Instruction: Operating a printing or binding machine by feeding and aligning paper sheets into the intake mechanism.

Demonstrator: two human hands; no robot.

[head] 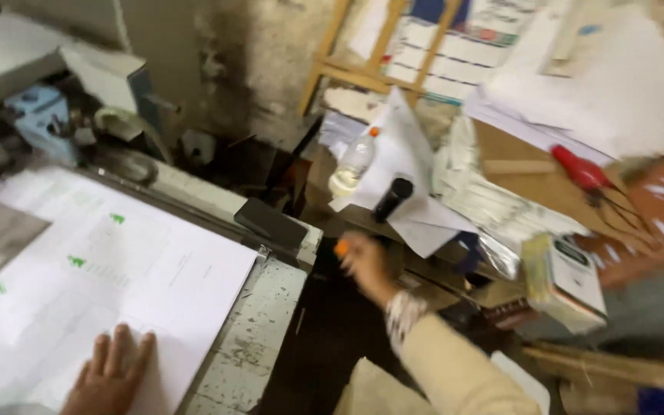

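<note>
My left hand (109,373) lies flat, fingers spread, on the near edge of a stack of large white printed sheets (109,269) with small green marks. That stack rests on a worn cutting-machine table (259,330). My right hand (364,265), in a beige sleeve, reaches out to the right and holds a small orange thing (341,247) in its fingers. It hovers just below a black cylinder (392,198) and loose white paper (401,161) on a cluttered side bench. The frame is blurred.
A black phone (270,223) lies at the machine table's far corner. On the bench are a clear plastic bottle (351,163), red-handled pliers (582,173), wrapped packets (493,207) and a small box (574,280). A wooden frame (363,54) leans against the stained wall.
</note>
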